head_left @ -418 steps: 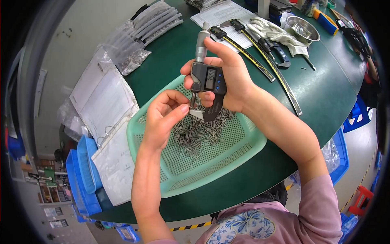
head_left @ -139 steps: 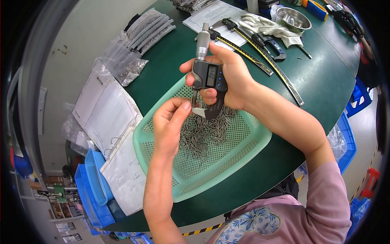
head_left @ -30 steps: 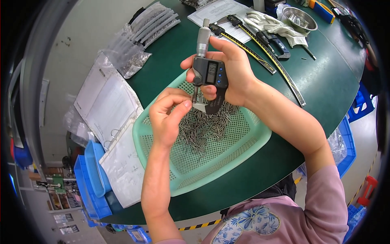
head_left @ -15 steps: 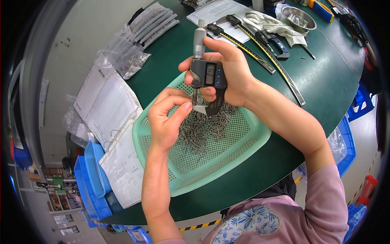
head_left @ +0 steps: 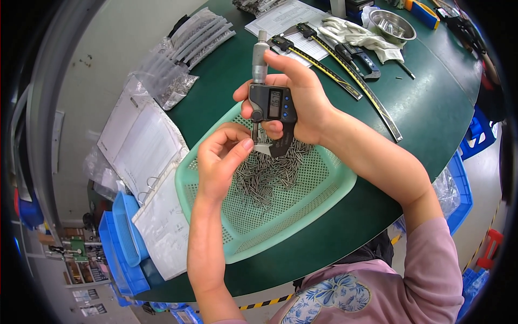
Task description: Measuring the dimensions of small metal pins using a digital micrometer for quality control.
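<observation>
My right hand (head_left: 302, 100) grips a digital micrometer (head_left: 268, 102), held upright over a light green perforated basket (head_left: 302, 216). My left hand (head_left: 221, 159) pinches a small metal pin (head_left: 253, 141) with thumb and forefinger and holds it at the micrometer's jaws. A heap of thin metal pins (head_left: 267, 175) lies in the basket under both hands. The basket sits on a dark green table (head_left: 226, 70).
An open binder of white sheets (head_left: 140, 151) lies left of the basket, with clear bags of parts (head_left: 178, 59) beyond it. Long calipers (head_left: 324, 59), white gloves (head_left: 356, 35) and a steel bowl (head_left: 393, 24) sit at the back. Blue bins (head_left: 121, 243) stand lower left.
Both hands stay over the basket. My left hand's fingers have closed in slightly on the micrometer's jaws; the micrometer has barely shifted.
</observation>
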